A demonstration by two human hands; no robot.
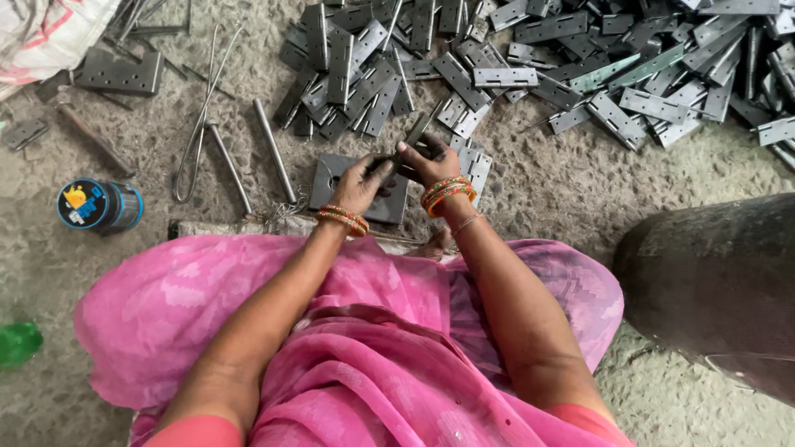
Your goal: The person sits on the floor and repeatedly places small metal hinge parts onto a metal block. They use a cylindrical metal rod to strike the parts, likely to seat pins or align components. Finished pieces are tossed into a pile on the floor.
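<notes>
A grey metal hinge (411,136) is gripped between both hands above a square steel plate (358,186) lying on the rough floor (563,190). The left hand (360,184) is closed around the hinge's near end, and the right hand (428,163) is closed on its middle. A large heap of hinges (530,66) is spread on the far side, and loose metal rods (273,151) are laid to the left.

Soft, even daylight, faint shadows, mild glare on the metal pieces (530,50); edges seem slightly stretched and blurred.
</notes>
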